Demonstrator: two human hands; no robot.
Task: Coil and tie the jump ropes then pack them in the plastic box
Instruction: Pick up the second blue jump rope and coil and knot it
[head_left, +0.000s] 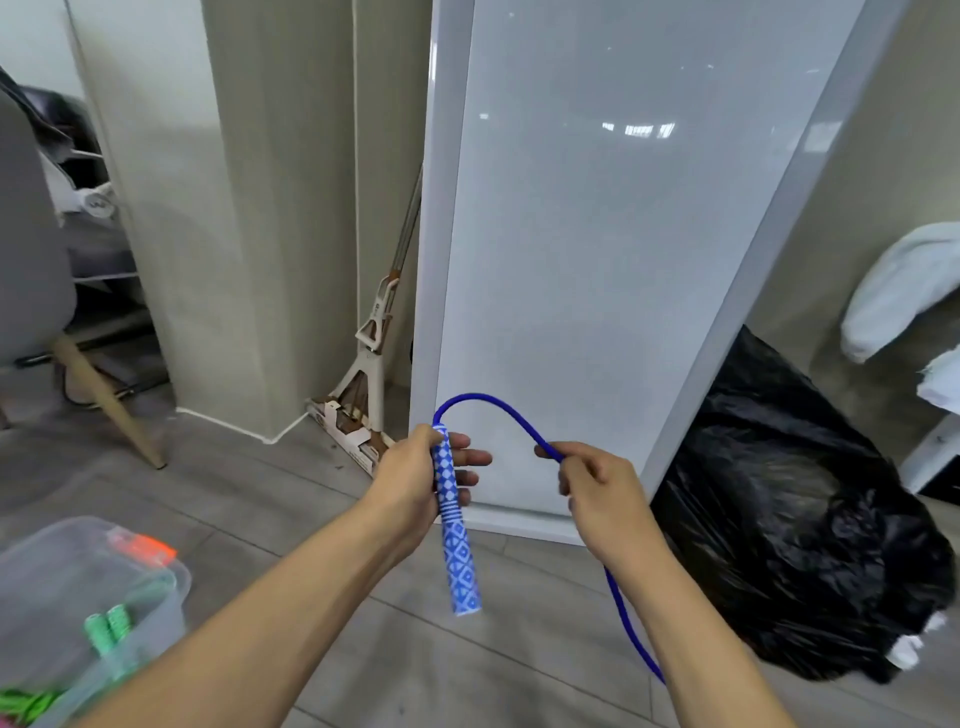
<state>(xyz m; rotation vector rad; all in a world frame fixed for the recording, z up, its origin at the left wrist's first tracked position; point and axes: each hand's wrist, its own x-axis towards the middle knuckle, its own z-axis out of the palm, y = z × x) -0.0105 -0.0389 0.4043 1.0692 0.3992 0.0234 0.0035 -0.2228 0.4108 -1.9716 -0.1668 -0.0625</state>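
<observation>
My left hand (415, 470) grips the upper part of a blue-and-white patterned jump rope handle (460, 561), which hangs downward. A blue rope (483, 399) arcs up out of the handle's top and over to my right hand (597, 493), which pinches it; the rope then drops behind my right forearm toward the floor (631, 634). At the lower left stands a clear plastic box (166, 618) with an orange latch, holding a green jump rope with green handles (109, 631).
A white glass panel (597, 234) leans against the wall straight ahead. A full black bin bag (805, 545) sits at the right, a mop (374, 338) in the corner, a chair leg (109, 405) at the left. Grey plank floor lies below.
</observation>
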